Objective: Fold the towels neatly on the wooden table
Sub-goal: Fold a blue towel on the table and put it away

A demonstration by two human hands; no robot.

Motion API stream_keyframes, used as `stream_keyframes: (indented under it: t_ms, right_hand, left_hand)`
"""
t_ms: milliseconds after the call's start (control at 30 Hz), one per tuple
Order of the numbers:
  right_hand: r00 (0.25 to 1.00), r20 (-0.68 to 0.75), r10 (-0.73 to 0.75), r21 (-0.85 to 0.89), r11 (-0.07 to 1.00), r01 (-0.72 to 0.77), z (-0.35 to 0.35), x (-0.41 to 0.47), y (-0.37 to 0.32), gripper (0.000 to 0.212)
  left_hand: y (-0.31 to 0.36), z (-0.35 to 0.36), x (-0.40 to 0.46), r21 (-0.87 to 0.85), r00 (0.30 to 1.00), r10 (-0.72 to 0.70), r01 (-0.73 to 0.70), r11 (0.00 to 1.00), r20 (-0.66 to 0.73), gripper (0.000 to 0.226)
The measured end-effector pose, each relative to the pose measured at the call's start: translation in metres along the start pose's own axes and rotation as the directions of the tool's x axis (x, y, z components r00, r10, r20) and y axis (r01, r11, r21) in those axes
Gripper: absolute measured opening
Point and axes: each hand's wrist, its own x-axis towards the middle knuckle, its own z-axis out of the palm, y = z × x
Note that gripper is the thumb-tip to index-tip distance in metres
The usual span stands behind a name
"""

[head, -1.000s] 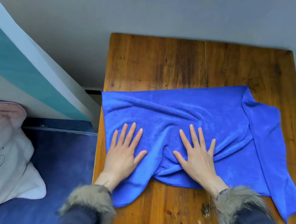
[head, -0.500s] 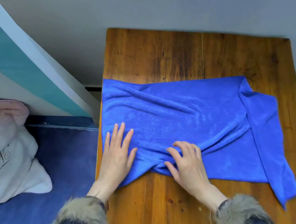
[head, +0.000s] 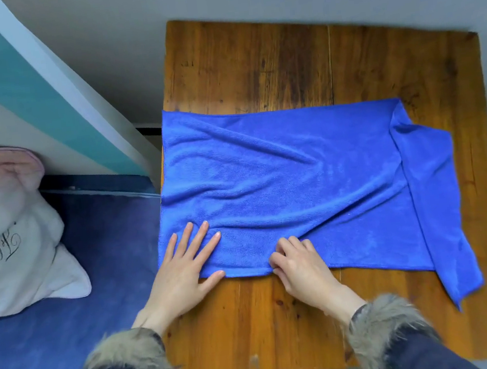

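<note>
Blue towel (head: pixel 290 179) flatter now, near edge pulled straight | left hand (head: pixel 185 268) presses flat | right hand (head: pixel 300 264) now pinches hem | fold next

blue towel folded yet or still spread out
Mostly spread. The blue towel lies wrinkled across the wooden table; only its right end is doubled over.

Bare surface (head: pixel 253 63) lies beyond the towel (head: pixel 281 180), along the right edge, and in front between the sleeves. On the left a slanted panel (head: pixel 55 93) stands close beside the surface's far corner; a pillow (head: pixel 10 239) lies on the bed (head: pixel 95 275), well apart.
</note>
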Motion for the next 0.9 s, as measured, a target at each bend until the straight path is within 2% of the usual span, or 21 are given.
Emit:
stream_keyframes:
  t_ms: [67,133,200,267,333,400,467,533,600,733,800,833,900]
  right_hand:
    - [0.994,0.082,-0.072,0.019,0.997,0.071,-0.005,-0.004,0.004,0.012]
    - [0.982,0.137,-0.134,-0.009,0.991,0.136,-0.011,-0.007,0.004,0.01]
    - [0.991,0.078,-0.112,-0.004,0.994,0.113,-0.017,-0.01,0.002,0.016]
    - [0.999,-0.045,-0.027,0.052,0.998,0.029,-0.024,-0.013,0.003,0.019]
    - [0.987,-0.112,0.119,0.062,0.992,-0.113,-0.027,-0.014,0.01,0.028]
    - [0.957,-0.031,0.289,0.029,0.957,-0.288,-0.031,-0.015,0.023,0.061]
    - [0.893,0.06,0.446,0.032,0.893,-0.449,-0.032,-0.023,0.042,0.09]
    - [0.799,0.173,0.577,0.065,0.802,-0.593,-0.03,-0.037,0.063,0.105]
    - [0.751,0.225,0.621,0.039,0.764,-0.644,-0.03,-0.053,0.076,0.111]
    - [0.792,0.277,0.544,0.036,0.818,-0.574,-0.031,-0.072,0.084,0.101]
    - [0.811,0.25,0.529,0.094,0.82,-0.564,-0.033,-0.075,0.09,0.089]
    - [0.825,0.211,0.525,0.14,0.819,-0.557,-0.035,-0.078,0.095,0.08]
    - [0.86,0.039,0.509,0.221,0.835,-0.505,-0.043,-0.082,0.111,0.062]
  left_hand:
    - [-0.005,-0.003,-0.001,-0.045,1.0,0.024,-0.024,0.999,-0.006,0.066]
    - [-0.003,-0.007,-0.002,-0.106,0.999,-0.012,0.006,0.994,-0.053,0.063]
    - [0.005,-0.013,0.0,-0.158,0.989,-0.094,0.076,0.984,-0.11,0.06]
    - [0.02,-0.018,0.006,-0.151,0.972,-0.141,0.113,0.982,-0.188,0.052]
    - [0.042,-0.019,0.017,-0.087,0.971,-0.108,0.091,0.992,-0.214,0.051]
    - [0.063,-0.013,0.029,-0.024,0.99,-0.05,0.047,0.999,-0.134,0.061]
    - [0.078,-0.003,0.038,-0.001,0.998,-0.063,0.063,0.998,-0.021,0.076]
    - [0.083,0.004,0.04,0.007,0.991,-0.122,0.122,0.992,0.052,0.095]
    - [0.086,0.005,0.038,0.029,0.984,-0.158,0.156,0.987,0.079,0.106]
    - [0.098,-0.003,0.034,0.053,0.964,-0.229,0.224,0.973,0.132,0.11]
    - [0.11,-0.009,0.036,0.001,0.949,-0.28,0.283,0.959,0.142,0.102]
    - [0.12,-0.011,0.038,-0.036,0.944,-0.304,0.311,0.95,0.125,0.094]
    - [0.144,-0.009,0.047,-0.087,0.951,-0.306,0.308,0.947,0.039,0.08]
